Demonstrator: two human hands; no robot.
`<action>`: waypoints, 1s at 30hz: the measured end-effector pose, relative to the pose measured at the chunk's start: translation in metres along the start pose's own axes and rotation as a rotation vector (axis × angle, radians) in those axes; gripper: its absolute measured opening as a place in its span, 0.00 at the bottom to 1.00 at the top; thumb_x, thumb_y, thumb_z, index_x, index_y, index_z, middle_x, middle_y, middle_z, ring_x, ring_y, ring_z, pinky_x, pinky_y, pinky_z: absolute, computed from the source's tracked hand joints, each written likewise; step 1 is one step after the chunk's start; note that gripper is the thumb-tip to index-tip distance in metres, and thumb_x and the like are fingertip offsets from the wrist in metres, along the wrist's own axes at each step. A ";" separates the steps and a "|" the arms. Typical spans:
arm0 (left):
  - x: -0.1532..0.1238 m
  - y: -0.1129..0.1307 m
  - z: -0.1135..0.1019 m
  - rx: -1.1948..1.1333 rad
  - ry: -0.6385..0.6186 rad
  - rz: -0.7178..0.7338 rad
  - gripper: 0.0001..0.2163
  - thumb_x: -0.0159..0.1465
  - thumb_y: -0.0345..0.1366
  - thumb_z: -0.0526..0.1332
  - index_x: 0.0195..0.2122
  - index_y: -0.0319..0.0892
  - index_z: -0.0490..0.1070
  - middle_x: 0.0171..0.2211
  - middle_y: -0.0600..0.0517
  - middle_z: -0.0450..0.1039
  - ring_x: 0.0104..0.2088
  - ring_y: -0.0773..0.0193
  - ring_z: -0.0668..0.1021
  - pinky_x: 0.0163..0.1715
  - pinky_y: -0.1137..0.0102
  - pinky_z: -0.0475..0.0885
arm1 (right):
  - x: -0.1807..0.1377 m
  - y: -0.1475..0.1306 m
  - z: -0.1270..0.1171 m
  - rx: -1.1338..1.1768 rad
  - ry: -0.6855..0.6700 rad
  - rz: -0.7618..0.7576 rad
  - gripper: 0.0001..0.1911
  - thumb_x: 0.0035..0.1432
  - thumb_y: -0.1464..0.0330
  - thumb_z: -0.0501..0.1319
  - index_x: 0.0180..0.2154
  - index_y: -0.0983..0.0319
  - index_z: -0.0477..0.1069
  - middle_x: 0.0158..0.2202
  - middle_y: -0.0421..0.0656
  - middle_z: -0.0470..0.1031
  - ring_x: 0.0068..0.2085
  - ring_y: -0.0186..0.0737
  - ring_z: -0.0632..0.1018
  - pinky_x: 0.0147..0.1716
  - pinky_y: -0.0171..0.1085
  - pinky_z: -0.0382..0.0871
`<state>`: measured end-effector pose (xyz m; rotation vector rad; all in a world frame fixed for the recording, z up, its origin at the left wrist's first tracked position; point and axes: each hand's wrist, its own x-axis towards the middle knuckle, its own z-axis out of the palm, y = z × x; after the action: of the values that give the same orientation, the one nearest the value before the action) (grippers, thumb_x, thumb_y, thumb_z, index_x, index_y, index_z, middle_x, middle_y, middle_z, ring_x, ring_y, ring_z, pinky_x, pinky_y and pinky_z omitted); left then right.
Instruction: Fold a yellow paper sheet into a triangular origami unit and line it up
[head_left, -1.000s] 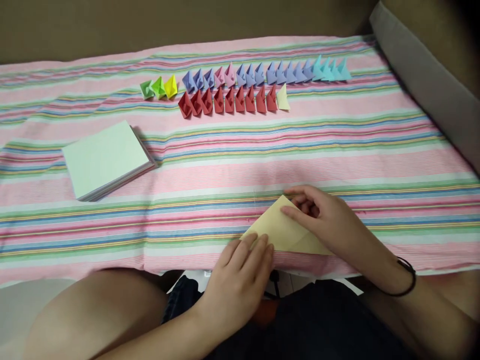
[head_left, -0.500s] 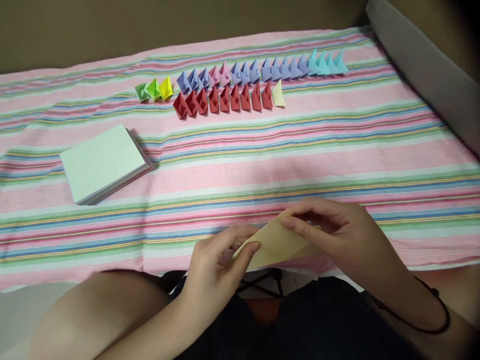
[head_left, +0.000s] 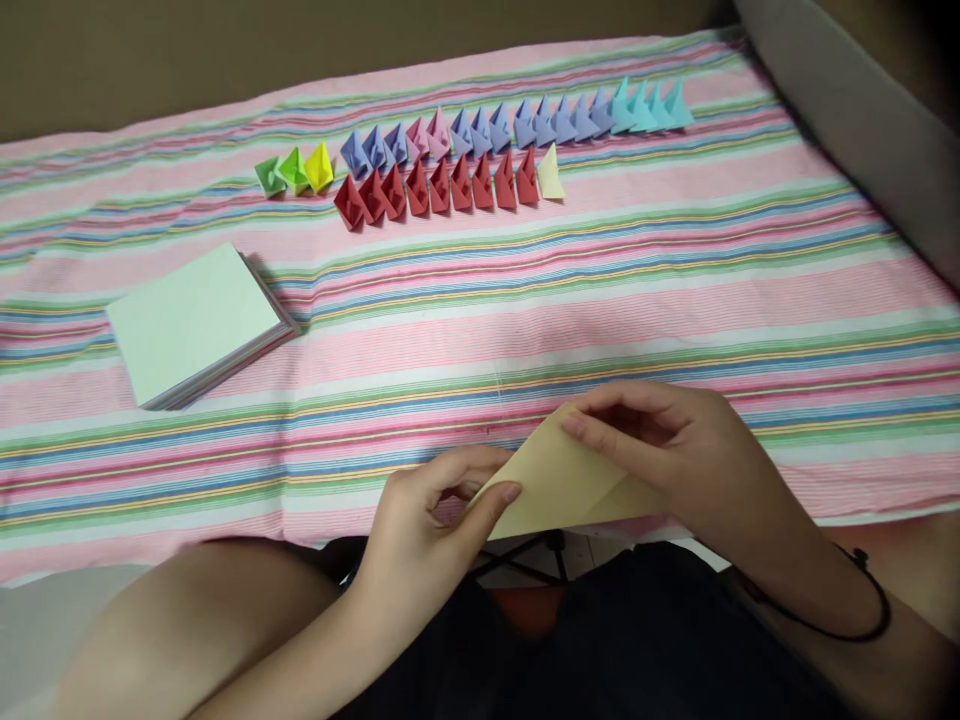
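Yellow sheet (head_left: 555, 480), near: paper, matt, smooth. Folded pieces (head_left: 461, 190), far: paper, matt, crisp-edged. Paper stack (head_left: 196, 325), left: smooth matt top. Striped cover (head_left: 420, 345): cloth, matt, lightly wrinkled. Dark clothing (head_left: 667, 640), near: matt cloth. Grey slab (head_left: 840, 120), far right: matt, material unclear.

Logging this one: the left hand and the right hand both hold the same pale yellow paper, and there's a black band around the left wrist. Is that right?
Not quite: the black band is around the wrist of the right hand, as the head view shows. The left hand and right hand do both hold the pale yellow paper.
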<state>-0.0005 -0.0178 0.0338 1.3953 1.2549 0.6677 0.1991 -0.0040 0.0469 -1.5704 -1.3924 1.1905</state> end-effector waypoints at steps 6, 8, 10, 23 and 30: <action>0.023 -0.001 -0.009 0.079 0.095 0.041 0.04 0.58 0.34 0.66 0.35 0.43 0.77 0.33 0.53 0.79 0.33 0.65 0.79 0.32 0.74 0.73 | 0.016 0.012 0.000 0.012 0.017 0.051 0.10 0.54 0.60 0.63 0.30 0.59 0.75 0.29 0.40 0.77 0.31 0.37 0.76 0.29 0.35 0.68; 0.032 -0.001 -0.013 0.190 0.139 0.120 0.05 0.60 0.34 0.64 0.36 0.43 0.76 0.36 0.52 0.79 0.35 0.64 0.79 0.35 0.72 0.74 | 0.022 0.016 0.001 -0.012 0.057 0.045 0.10 0.54 0.60 0.63 0.30 0.60 0.75 0.29 0.40 0.77 0.31 0.38 0.75 0.28 0.35 0.67; 0.039 -0.003 -0.015 0.370 0.205 0.255 0.07 0.61 0.34 0.63 0.41 0.42 0.75 0.38 0.50 0.79 0.38 0.62 0.78 0.38 0.68 0.73 | 0.027 0.020 0.002 -0.052 0.109 0.014 0.09 0.54 0.61 0.63 0.30 0.60 0.74 0.29 0.40 0.76 0.31 0.38 0.75 0.28 0.36 0.67; 0.009 -0.039 0.034 1.154 -0.004 0.807 0.23 0.68 0.39 0.52 0.61 0.32 0.59 0.63 0.45 0.58 0.63 0.54 0.62 0.59 0.60 0.59 | 0.042 0.036 0.009 -0.324 0.257 -0.129 0.05 0.54 0.68 0.61 0.29 0.62 0.74 0.25 0.39 0.76 0.26 0.35 0.73 0.26 0.35 0.65; 0.010 -0.042 0.036 1.201 -0.021 0.747 0.25 0.69 0.42 0.49 0.63 0.33 0.55 0.65 0.46 0.53 0.65 0.54 0.57 0.62 0.59 0.55 | 0.043 0.045 0.014 -0.519 0.293 -0.308 0.05 0.56 0.70 0.60 0.28 0.63 0.71 0.26 0.40 0.72 0.29 0.38 0.73 0.31 0.38 0.66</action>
<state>0.0215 -0.0274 -0.0173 2.9290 1.1023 0.3251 0.1999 0.0301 -0.0068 -1.6998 -1.7462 0.4102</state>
